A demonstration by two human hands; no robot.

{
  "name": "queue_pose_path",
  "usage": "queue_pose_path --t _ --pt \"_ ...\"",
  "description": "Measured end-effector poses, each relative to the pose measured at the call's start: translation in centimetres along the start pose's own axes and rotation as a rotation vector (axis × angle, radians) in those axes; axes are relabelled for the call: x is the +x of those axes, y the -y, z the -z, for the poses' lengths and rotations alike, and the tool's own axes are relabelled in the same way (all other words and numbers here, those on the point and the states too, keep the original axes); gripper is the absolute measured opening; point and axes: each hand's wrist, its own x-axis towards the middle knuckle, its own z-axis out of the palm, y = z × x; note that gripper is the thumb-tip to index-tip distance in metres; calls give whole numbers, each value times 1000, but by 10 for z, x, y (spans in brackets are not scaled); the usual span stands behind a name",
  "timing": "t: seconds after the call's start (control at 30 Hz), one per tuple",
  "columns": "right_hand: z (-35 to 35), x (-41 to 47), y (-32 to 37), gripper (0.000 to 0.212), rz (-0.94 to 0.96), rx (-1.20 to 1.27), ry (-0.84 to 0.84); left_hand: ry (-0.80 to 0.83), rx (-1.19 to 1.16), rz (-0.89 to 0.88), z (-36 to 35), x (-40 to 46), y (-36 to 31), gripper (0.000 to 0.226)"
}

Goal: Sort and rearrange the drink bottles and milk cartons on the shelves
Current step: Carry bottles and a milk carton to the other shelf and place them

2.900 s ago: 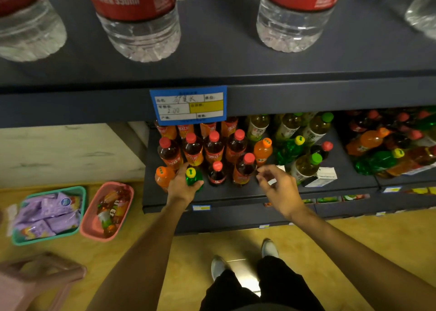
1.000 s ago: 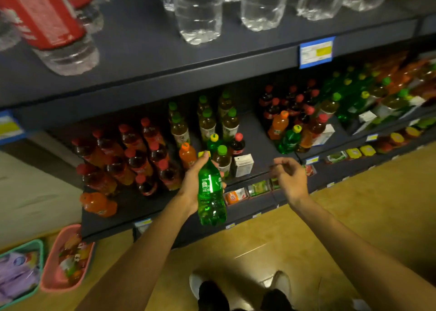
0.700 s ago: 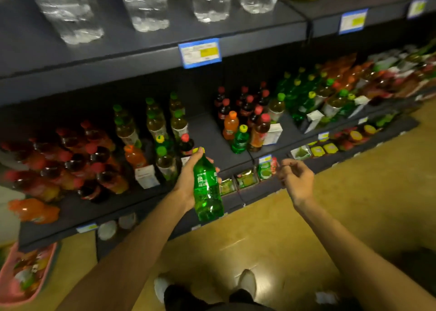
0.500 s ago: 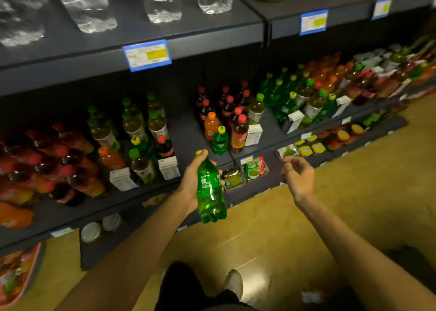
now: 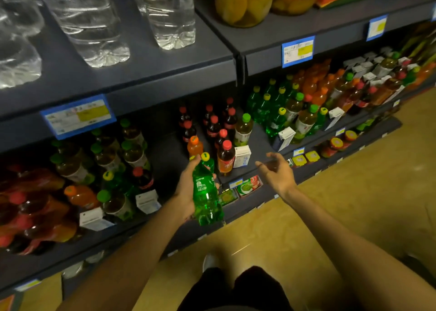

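My left hand (image 5: 186, 192) grips a green soda bottle (image 5: 205, 197) with a yellow cap, held upright in front of the middle shelf's edge. My right hand (image 5: 277, 172) hovers open and empty to its right, fingers spread. Behind the held bottle stand an orange bottle (image 5: 194, 146), a red-capped tea bottle (image 5: 225, 157) and a white milk carton (image 5: 243, 156). More green yellow-capped bottles (image 5: 271, 109) cluster farther right, with another carton (image 5: 285, 138) at the shelf front.
Mixed bottles and two cartons (image 5: 147, 201) fill the left shelf section. Clear water bottles (image 5: 92, 22) and fruit jars (image 5: 243, 1) stand on the shelf above. Small snack cups (image 5: 250, 185) line the lowest ledge. The wooden floor (image 5: 354, 204) lies to the right.
I took the green bottle from the left shelf section and have carried it rightward along the aisle. My right hand stays open beside it.
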Motion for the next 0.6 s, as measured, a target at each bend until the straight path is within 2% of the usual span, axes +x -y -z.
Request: queue_pose_path --t 0.17,0.33,0.47,0.6 --pt "-1 40 9 48 25 -144 73 -11 -22 23 -5 18 -5 51" --pt "-28 74 28 47 144 -213 253 -88 -92 -20 -2 27 -16 42" --pt "-45 96 35 50 222 -281 363 -164 -213 -33 -1 23 -17 43" --pt "-56 117 35 54 317 -436 490 -251 -267 -59 -4 14 -8 42"
